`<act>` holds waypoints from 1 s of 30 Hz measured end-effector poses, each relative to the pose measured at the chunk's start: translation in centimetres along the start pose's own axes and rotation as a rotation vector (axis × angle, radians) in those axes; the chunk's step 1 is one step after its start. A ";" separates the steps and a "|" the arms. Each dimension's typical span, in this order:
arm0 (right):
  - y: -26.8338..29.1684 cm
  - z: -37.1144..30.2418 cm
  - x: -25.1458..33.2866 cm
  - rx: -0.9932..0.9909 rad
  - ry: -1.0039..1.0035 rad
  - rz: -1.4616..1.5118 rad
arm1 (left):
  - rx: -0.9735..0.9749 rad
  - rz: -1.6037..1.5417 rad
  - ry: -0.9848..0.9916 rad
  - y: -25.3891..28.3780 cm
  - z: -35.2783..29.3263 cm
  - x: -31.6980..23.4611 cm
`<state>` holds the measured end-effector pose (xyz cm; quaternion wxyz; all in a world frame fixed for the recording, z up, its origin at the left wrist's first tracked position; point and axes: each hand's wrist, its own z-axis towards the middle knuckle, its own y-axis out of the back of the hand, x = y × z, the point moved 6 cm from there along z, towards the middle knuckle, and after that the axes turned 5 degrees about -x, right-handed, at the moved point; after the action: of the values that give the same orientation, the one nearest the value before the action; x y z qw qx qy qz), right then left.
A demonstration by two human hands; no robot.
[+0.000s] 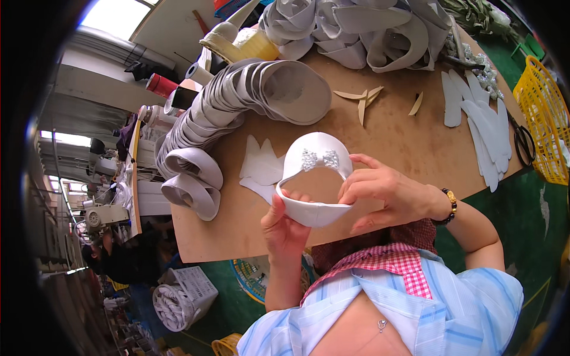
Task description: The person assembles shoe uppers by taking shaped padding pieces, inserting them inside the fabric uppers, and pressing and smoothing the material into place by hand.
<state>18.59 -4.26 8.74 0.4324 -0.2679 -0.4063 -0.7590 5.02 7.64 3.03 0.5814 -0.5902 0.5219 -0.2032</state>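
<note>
Head view: the fingers of the left hand [288,231] are closed on the heel band of a white shoe upper [313,145] at the centre of the frame, thumb on the outer face, the other fingertips showing inside the opening. The fingers of the right hand [389,188] curl against the upper's right edge, with the thumb standing apart below; their far sides are hidden, so I cannot tell whether they grip it or only touch it.

The upper's rounded toe, with 1 glittery silver bow [331,158], points toward the top of the frame, and its long axis runs nearly up and down.

Just left of it, flat white pieces [261,163] lie on the brown desk [409,142], partly covered from sight. A curved stack of pale uppers [208,113] fills the upper left; beyond it is a red cylinder [161,85], and any writing on it is too small to read. Tan slivers [361,107] lie above and right of centre. Farther right are long white strips [484,127], black-handled scissors [523,145] and a yellow basket [541,118]. The pale pile [362,38] at the top is cut off by the frame.
</note>
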 end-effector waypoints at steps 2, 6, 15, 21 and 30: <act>-0.3 -0.1 -0.2 -0.086 0.110 -0.060 | 0.109 -0.033 0.047 -0.6 0.1 0.8; -1.9 1.1 -0.1 -0.155 0.012 0.048 | 0.085 0.343 -0.109 -1.5 -1.5 2.9; -2.4 1.8 0.1 -0.206 0.160 -0.086 | 0.017 0.183 -0.135 0.2 -1.6 1.9; -2.2 2.6 1.4 -0.132 0.185 -0.072 | -0.020 0.381 -0.346 -1.1 -2.7 -0.8; -5.2 5.7 -4.3 -0.253 -0.516 1.271 | -0.262 1.062 -0.527 -0.5 -2.4 -2.9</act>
<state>16.48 4.04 6.50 0.6480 -0.6739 -0.1687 -0.3123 2.10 8.89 5.15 0.6356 -0.3462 0.6042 0.3333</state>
